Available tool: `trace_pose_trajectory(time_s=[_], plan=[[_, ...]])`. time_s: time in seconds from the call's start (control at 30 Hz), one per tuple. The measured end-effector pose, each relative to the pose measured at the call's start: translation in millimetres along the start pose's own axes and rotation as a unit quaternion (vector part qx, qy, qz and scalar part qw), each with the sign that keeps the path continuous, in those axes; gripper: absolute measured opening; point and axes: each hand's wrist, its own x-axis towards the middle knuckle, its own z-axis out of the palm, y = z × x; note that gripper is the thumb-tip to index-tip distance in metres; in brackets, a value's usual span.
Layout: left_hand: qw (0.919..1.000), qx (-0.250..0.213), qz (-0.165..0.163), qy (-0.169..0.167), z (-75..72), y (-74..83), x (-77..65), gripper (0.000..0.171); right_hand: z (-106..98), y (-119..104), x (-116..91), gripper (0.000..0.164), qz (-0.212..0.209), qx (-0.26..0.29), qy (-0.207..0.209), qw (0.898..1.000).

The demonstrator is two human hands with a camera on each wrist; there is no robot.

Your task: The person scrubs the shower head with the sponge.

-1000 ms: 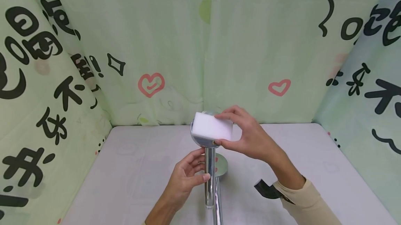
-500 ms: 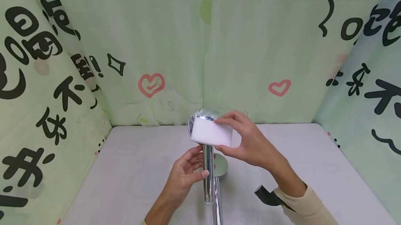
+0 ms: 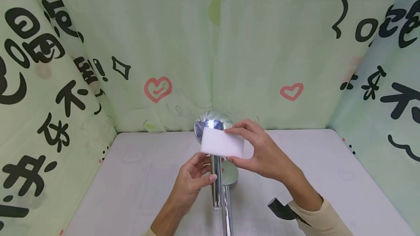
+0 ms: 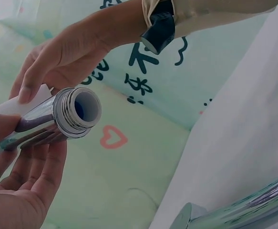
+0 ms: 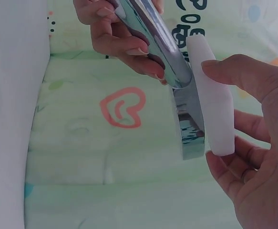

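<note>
My left hand (image 3: 191,181) grips the chrome handle of a shower head (image 3: 216,183) between thumb and fingers, holding it up over the table. The handle's threaded, hollow end (image 4: 79,112) points toward me in the left wrist view. My right hand (image 3: 262,150) pinches a white block-shaped sponge (image 3: 221,143) between thumb and fingers. In the head view the sponge overlaps the lower part of the round chrome head (image 3: 210,121) and the top of the handle. From the right wrist, the sponge (image 5: 215,100) is seen edge-on, right beside the head's flat side (image 5: 191,129).
Behind the shower head, a second chrome tube (image 3: 227,207) with a round, flat, greenish end (image 3: 230,174) is near the middle of the white-covered table (image 3: 144,185). Pale green printed curtains (image 3: 183,46) enclose the back and both sides. A black strap (image 3: 282,209) sits at the right cuff.
The sponge has slid downward across the shower head, so more of the chrome head shows above it. The shower head has risen slightly and shifted left, with the left hand still gripping its handle.
</note>
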Motion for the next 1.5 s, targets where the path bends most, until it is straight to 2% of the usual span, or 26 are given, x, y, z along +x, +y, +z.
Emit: trace_pose_trajectory(time_s=[0.23,0.47,0.8,1.27,1.5], plan=[[0.9993,0.005,-0.027,0.026,-1.4,4.8,1.0,0.06,0,0,-2,0.063,-0.007,0.003,-0.011,1.0],[0.9986,-0.001,-0.04,0.035,-1.2,7.0,0.4,0.062,0,0,-2,0.064,-0.012,0.008,-0.014,1.0],[0.9998,-0.013,-0.011,0.005,0.4,0.9,-3.2,0.065,-2,5,0,0.064,-0.015,0.007,0.01,1.0],[0.9995,-0.015,0.014,-0.024,2.5,-2.1,-8.1,0.064,-6,9,7,0.064,0.006,0.026,0.012,1.0],[0.9997,-0.001,0.005,-0.022,2.7,-3.7,-9.6,0.064,-7,9,11,0.062,0.022,0.026,0.01,0.999]])
